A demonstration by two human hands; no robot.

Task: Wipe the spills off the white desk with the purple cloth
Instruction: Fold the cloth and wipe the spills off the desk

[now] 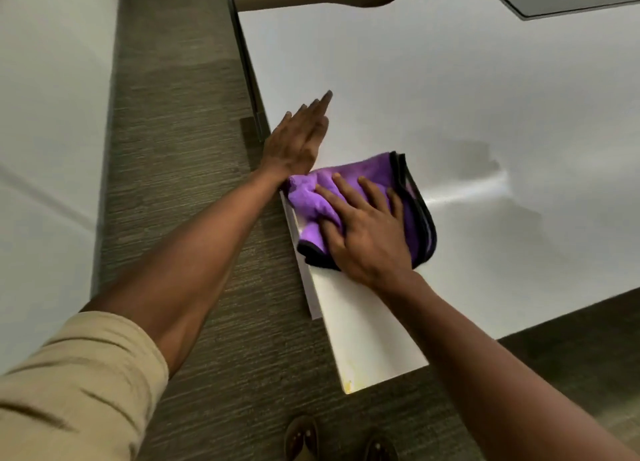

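While the right hand [367, 232] presses the purple cloth [374, 173] flat-palmed at the counter's [450, 79] near-left edge, the left hand [298, 138] rests beside it, fingers straight, holding nothing.

A purple cloth [367, 197] with black edging is being pressed flat, folded and bunched, at the left edge of the white worktop [450, 90]; a wet streak [467, 192] is showing just beside it.

Desk [450, 79] beneath the purple cloth [374, 173] hidden; shoes [301, 440] cut off below.
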